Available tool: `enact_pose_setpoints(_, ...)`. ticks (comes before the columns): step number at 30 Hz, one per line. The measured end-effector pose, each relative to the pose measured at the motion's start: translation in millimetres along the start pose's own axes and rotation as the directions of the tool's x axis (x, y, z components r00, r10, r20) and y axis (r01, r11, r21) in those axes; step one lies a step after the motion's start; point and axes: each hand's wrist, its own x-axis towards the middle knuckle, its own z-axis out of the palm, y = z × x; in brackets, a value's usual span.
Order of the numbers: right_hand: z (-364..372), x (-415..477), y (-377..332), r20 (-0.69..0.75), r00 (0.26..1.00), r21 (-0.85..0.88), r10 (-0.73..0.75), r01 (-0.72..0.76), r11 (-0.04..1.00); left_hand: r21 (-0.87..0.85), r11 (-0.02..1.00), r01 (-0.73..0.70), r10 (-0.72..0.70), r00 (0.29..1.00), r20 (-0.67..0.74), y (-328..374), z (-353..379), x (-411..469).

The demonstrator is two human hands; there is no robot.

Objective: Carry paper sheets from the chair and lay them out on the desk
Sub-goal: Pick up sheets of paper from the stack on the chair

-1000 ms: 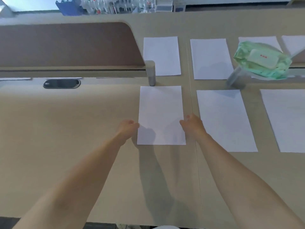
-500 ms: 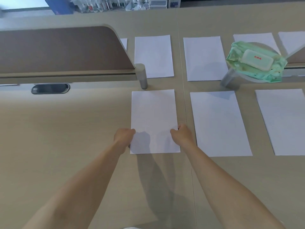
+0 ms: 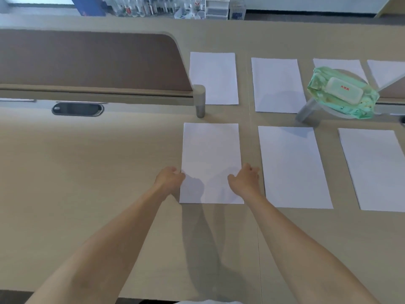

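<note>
Flat on worktop [image 3: 87, 172], well back from near edge: sheet [image 3: 211, 154]. Curled fingers of left hand [image 3: 169, 178] pinched its left edge; curled fingers of right hand [image 3: 244, 179] pinched right edge. Thin gap to next sheet [image 3: 291, 163] on right. Grey post [image 3: 200, 102] just past far edge. Wide open room toward worktop's left edge.

Seven paper sheets [image 3: 210, 154], one green wipes pack [image 3: 341, 94]
</note>
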Motion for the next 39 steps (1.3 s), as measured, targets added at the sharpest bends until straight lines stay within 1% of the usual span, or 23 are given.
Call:
enact_pose_setpoints(1,0.2,-5.6,-9.4,-0.003,0.998,-0.046,-0.055,0.055,0.997,0.040,0.999,-0.021,0.021,1.000,0.003,-3.3,-9.7,-8.1)
enact_pose_setpoints(3,2.8,-21.8,-39.0,0.042,0.981,-0.134,-0.191,0.195,0.972,0.103,0.992,-0.075,0.076,0.997,-0.001,-14.7,-36.7,-25.6)
enact_pose_setpoints(5,14.1,-44.7,-81.1,0.119,0.926,-0.212,-0.357,0.375,0.902,0.173,0.979,-0.106,0.116,0.992,-0.049,-36.0,-73.5,-44.8)
enact_pose_setpoints(8,46.2,-101.4,-157.8,0.231,0.800,-0.301,-0.553,0.600,0.742,0.204,0.974,-0.095,0.134,0.973,-0.186,-88.9,-143.2,-80.6)
enact_pose_setpoints(10,73.8,-149.5,-206.2,0.314,0.681,-0.349,-0.662,0.731,0.586,0.188,0.979,-0.079,0.131,0.951,-0.280,-133.6,-193.6,-110.6)
enact_pose_setpoints(12,104.0,-202.6,-250.1,0.394,0.560,-0.385,-0.729,0.820,0.422,0.154,0.986,-0.059,0.111,0.926,-0.361,-187.2,-242.5,-144.2)
enact_pose_setpoints(14,136.0,-259.3,-289.7,0.458,0.458,-0.421,-0.762,0.867,0.268,0.112,0.993,-0.033,0.080,0.895,-0.440,-244.7,-288.1,-182.4)
enact_pose_setpoints(16,171.6,-314.2,-324.1,0.514,0.357,-0.436,-0.780,0.892,0.121,0.082,0.997,-0.007,0.050,0.847,-0.529,-300.1,-329.0,-223.2)
enact_pose_setpoints(19,230.3,-390.1,-368.4,0.577,0.204,-0.399,-0.791,0.915,-0.055,0.016,0.998,0.061,-0.037,0.771,-0.636,-373.5,-380.6,-284.3)
enact_pose_setpoints(24,329.2,-500.3,-417.3,0.670,-0.033,-0.256,-0.742,0.927,-0.273,-0.131,0.979,0.155,-0.201,0.629,-0.751,-483.9,-436.0,-362.5)
enact_pose_setpoints(28,404.7,-565.8,-449.1,0.757,-0.163,-0.129,-0.633,0.912,-0.389,-0.230,0.946,0.228,-0.321,0.549,-0.772,-551.7,-464.8,-396.0)
enact_pose_setpoints(31,463.1,-601.6,-474.3,0.786,-0.249,-0.038,-0.566,0.894,-0.447,-0.268,0.918,0.293,-0.387,0.508,-0.770,-599.9,-484.7,-403.0)
enact_pose_setpoints(35,541.8,-630.4,-525.0,0.824,-0.278,0.029,-0.493,0.890,-0.455,-0.276,0.884,0.376,-0.444,0.497,-0.745,-656.0,-536.9,-393.8)
enact_pose_setpoints(37,579.0,-643.4,-560.4,0.823,-0.310,0.074,-0.476,0.890,-0.450,-0.287,0.866,0.408,-0.474,0.490,-0.732,-681.9,-576.5,-388.4)
enact_pose_setpoints(39,612.0,-656.6,-597.5,0.824,-0.318,0.103,-0.469,0.898,-0.429,-0.286,0.846,0.450,-0.498,0.478,-0.723,-702.9,-623.8,-385.2)
